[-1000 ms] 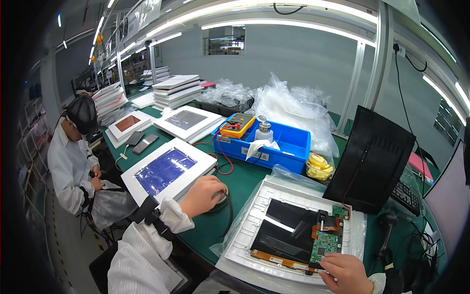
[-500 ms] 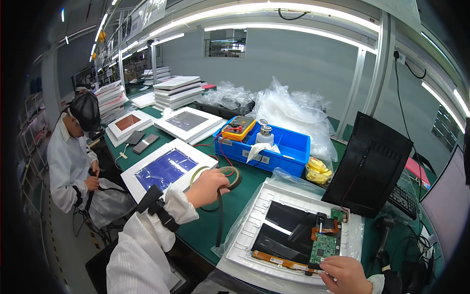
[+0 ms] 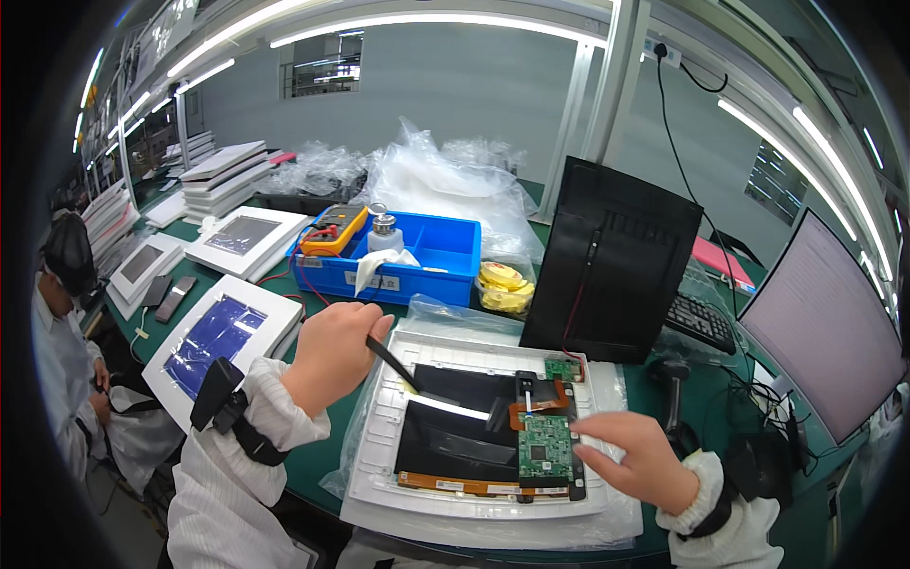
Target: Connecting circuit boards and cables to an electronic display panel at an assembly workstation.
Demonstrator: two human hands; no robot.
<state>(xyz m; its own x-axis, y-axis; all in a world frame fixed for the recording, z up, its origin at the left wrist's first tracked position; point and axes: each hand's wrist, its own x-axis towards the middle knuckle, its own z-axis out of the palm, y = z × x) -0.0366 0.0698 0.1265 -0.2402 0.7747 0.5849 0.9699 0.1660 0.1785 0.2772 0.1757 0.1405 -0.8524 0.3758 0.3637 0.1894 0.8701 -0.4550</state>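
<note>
My left hand is closed on a strip of black tape, which slants from the fingers down toward the panel's upper left edge. The tape roll itself does not show; the hand probably hides it. Below lies a white plastic housing, face down, holding a dark panel. A green circuit board with an orange flex cable sits at its right side. Beside that board's right edge hovers my right hand, thumb and forefinger apart, nothing between them.
Behind the housing stands a blue divided bin with a yellow multimeter and a dispenser bottle. A black panel stands upright at the right, near a monitor. A co-worker sits at the left.
The view has turned right. My left hand has moved over the housing's upper left, bringing the tape to the panel. My right hand has shifted up along the circuit board's right side.
</note>
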